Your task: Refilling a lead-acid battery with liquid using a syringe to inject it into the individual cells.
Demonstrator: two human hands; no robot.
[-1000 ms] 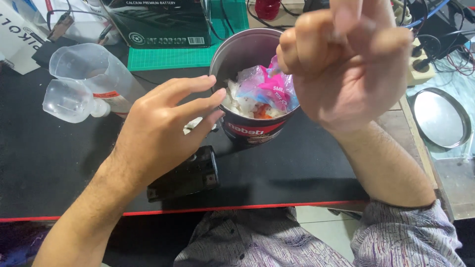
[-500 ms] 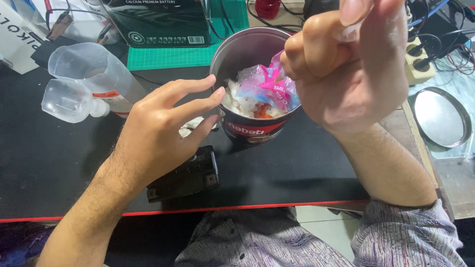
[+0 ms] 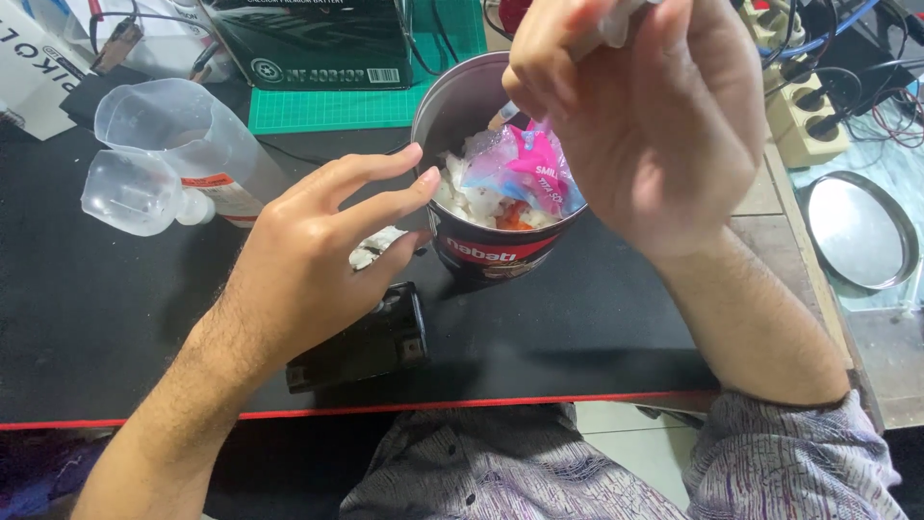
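Right hand (image 3: 654, 125) raised above the tin (image 3: 481, 193), fingers (image 3: 549, 72) curled together and pinching a small pale, translucent scrap (image 3: 621, 19) at the top edge of view; too blurred to tell what kind. Left hand (image 3: 308, 260) low beside the tin, fingers (image 3: 385, 207) spread and loosely bent, tips touching or almost touching the tin's near rim; a crumpled white wad (image 3: 371, 248) under them on the tabletop (image 3: 115, 318). Round metal tin, shiny grey inside, dark band with red label outside; filled near the rim with crumpled white bits, a pink and clear plastic wrapper (image 3: 529, 169) on top, something orange-red below it. Black boxy object (image 3: 361, 342) just under the left palm, hard-edged, matte. Two clear plastic bottles (image 3: 164, 154) lying on their sides, well left of the tin, open mouths facing the viewer, seemingly empty; one with a red and white label. Green gridded mat (image 3: 337, 106) behind, a black box (image 3: 308, 39) resting on it. Shallow round metal lid (image 3: 857, 231) far right, off the black tabletop; beige power strip (image 3: 799, 106) above it with wires.
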